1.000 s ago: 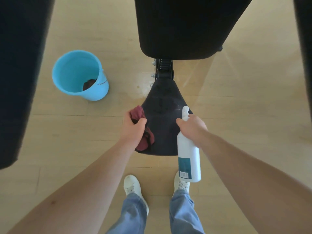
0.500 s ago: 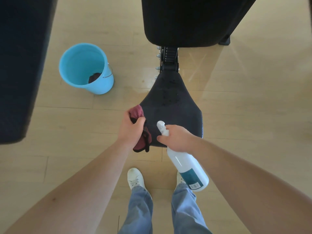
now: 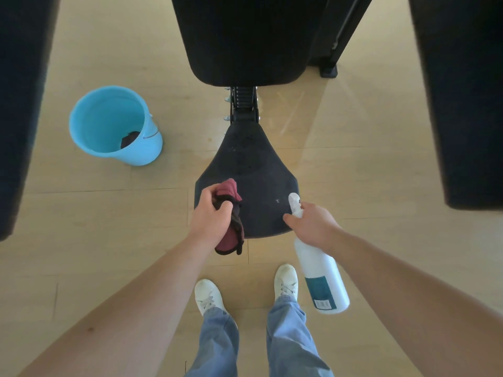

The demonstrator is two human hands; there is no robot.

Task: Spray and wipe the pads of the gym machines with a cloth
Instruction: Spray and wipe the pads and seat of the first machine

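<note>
Droplets dot the seat pad (image 3: pixel 250 170) at 12 o'clock: sprayed, I judge, not yet wiped. The left hand (image 3: pixel 211 216) clutches the maroon cloth (image 3: pixel 230 189) in its fingers at the pad's 7 o'clock edge; the right hand (image 3: pixel 313 223) grips the spray bottle (image 3: pixel 321 273) at 5 o'clock

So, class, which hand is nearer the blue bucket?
Left. The left hand, gripping the cloth, is at the seat pad edge facing the bucket; the right hand, holding the spray bottle, is at the far edge.

The black wedge-shaped seat pad (image 3: pixel 253 164), speckled with droplets, lies flat with its wide end nearest. A bunched maroon cloth (image 3: pixel 228 187), gripped in the left hand (image 3: pixel 211 217), hangs over its near-left corner. The white teal-labelled spray bottle (image 3: pixel 318 270), in the right hand (image 3: pixel 313 223), tilts beside its near-right corner.
</note>
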